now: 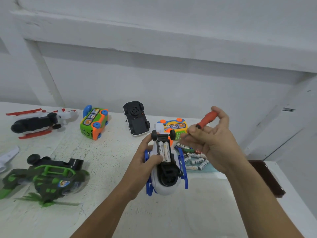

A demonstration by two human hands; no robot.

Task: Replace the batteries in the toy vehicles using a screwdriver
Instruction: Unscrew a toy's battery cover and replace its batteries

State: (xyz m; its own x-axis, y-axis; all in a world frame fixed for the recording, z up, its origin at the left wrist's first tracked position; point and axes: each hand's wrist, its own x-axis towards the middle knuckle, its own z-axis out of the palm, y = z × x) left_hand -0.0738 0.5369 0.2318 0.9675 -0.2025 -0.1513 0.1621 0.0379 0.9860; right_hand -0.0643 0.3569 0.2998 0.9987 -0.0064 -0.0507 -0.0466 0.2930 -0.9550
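Fingers [147,140] of the left hand [144,162] curl round the white-and-blue toy helicopter [162,189], belly-up over the counter [111,160], near centre. Its compartment lies open with two batteries [163,150] seated inside, their print too blurred to read. Behind it sits a yellow toy bus [178,125], half hidden. Right again, loose batteries [197,160] in a heap, the lettering illegible. Right hand [217,148] grips the orange screwdriver [206,119], its tip lost behind curled fingers.

Dark brown case [267,177] on white table [205,213]
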